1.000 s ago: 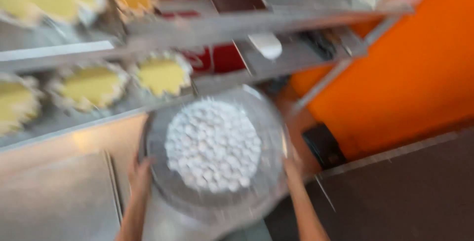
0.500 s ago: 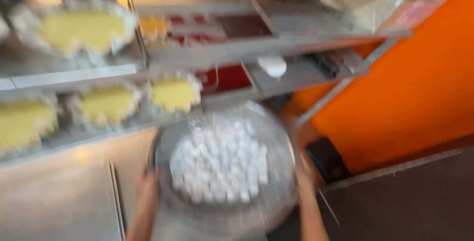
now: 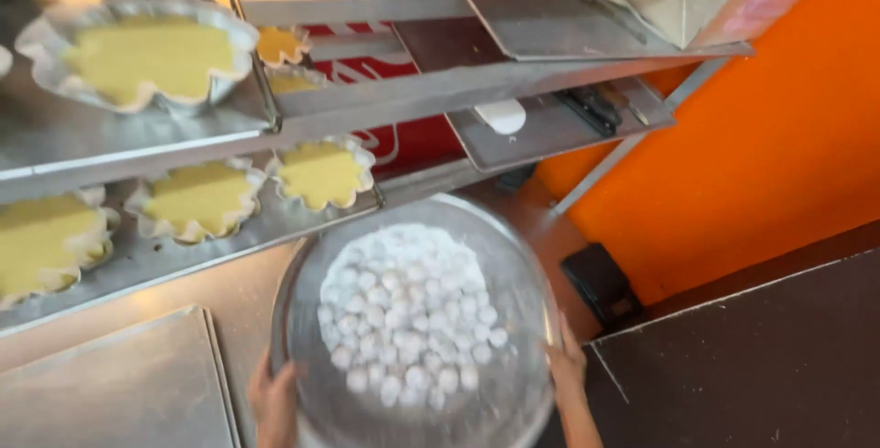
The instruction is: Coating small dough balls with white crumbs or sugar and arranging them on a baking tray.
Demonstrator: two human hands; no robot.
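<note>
Round metal tray [image 3: 513, 255] of white dough balls [image 3: 403, 315] sits between both hands, left hand [image 3: 273, 402] and right hand [image 3: 568, 365] gripping opposite rims.

the round tray [image 3: 302, 320] looks like dull grey metal, dusted pale, under matt, powdery white balls [image 3: 403, 320]. the rack shelves [image 3: 367, 99] are brushed steel with a soft sheen, as is the flat sheet [image 3: 110, 393] on the bench. the yellow cakes [image 3: 151, 58] sit in thin, crinkled, glossy moulds [image 3: 240, 40]; their tops look smooth and matt.

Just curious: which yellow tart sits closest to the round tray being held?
The small tart at the lower shelf's right end, just above the tray rim; others sit farther left or higher.
</note>
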